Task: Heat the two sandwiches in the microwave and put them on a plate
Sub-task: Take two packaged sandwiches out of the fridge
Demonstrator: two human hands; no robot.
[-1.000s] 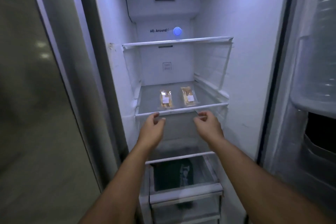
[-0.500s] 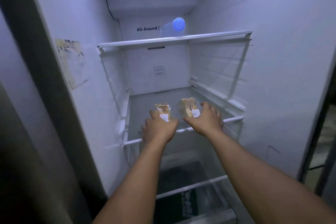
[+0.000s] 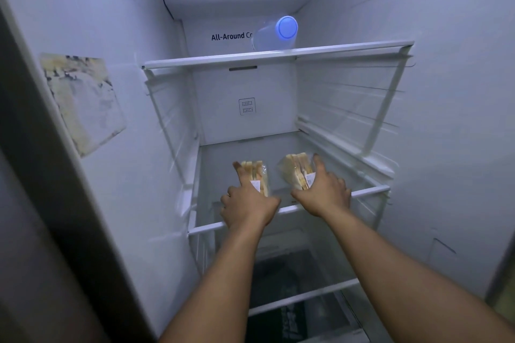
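Left hand [image 3: 248,205] grips the left sandwich [image 3: 257,175], fingers curled round its wrapped side, one finger stretched along the top. Right hand [image 3: 324,193] grips the right sandwich [image 3: 296,172], thumb up along its far edge, fingers wrapped under. Both sandwiches sit at the front of the middle shelf [image 3: 370,191], just behind its white front rail, near each other but apart; whether they are lifted off the glass, cannot tell.

Open fridge, white walls, dim bluish light. Above the middle shelf, an upper shelf [image 3: 278,56] carries a clear bottle [image 3: 274,35] lying on its side, blue cap facing out. Behind the bottle the back wall reads "All-Around Co", rest hidden. A torn, stained sticker [image 3: 80,100] on the left wall, text unreadable. Small white labels on both sandwich wraps, too small to read. Below the middle shelf, a dark pack [image 3: 295,317] with blurred print, partly hidden by the forearms.
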